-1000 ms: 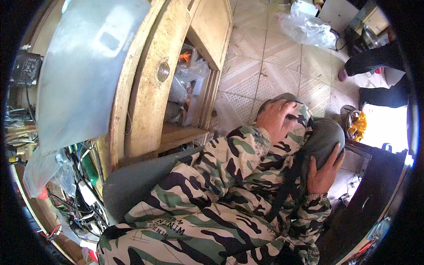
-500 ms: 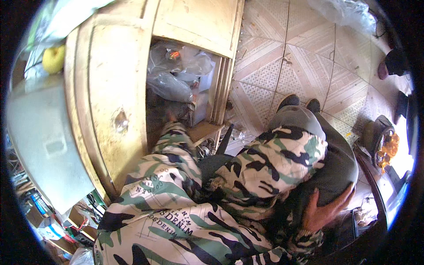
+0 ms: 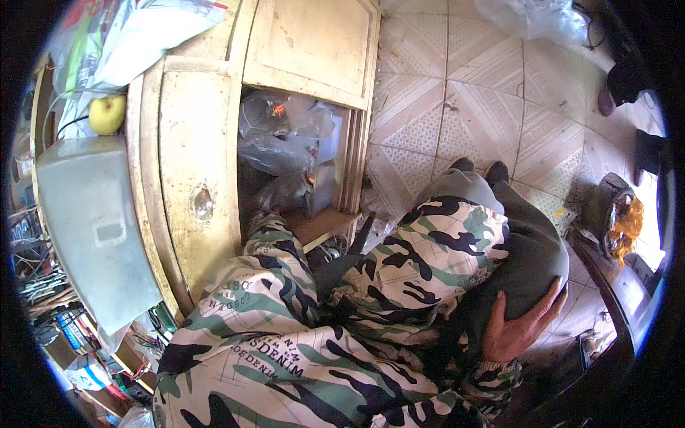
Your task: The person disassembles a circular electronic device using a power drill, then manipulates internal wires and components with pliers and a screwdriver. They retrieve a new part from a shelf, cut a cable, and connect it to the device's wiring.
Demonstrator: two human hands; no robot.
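My left arm, in a camouflage sleeve [image 3: 277,241], reaches into the open wooden cabinet [image 3: 307,48]. Shadow at the cuff hides nearly all of my left hand, so its fingers and anything in them cannot be made out. Just beyond the cuff, crumpled clear plastic bags [image 3: 275,153] fill the compartment, one with a small red-orange patch. A pale box-like piece [image 3: 323,187] stands beside them. At the lower right my right hand [image 3: 519,322] lies open on my grey-trousered knee [image 3: 539,267], fingers spread, holding nothing.
A grey metal box [image 3: 93,228] and a yellow apple-like fruit [image 3: 107,116] sit left of the cabinet. Shelves at the far left hold tools and cables. Patterned floor tiles [image 3: 478,114] stretch ahead. A dark container with orange contents [image 3: 626,221] stands at right.
My left hand has drawn back slightly toward me at the compartment and is now less visible. My right hand stays on the knee. The whole view has shifted slightly.
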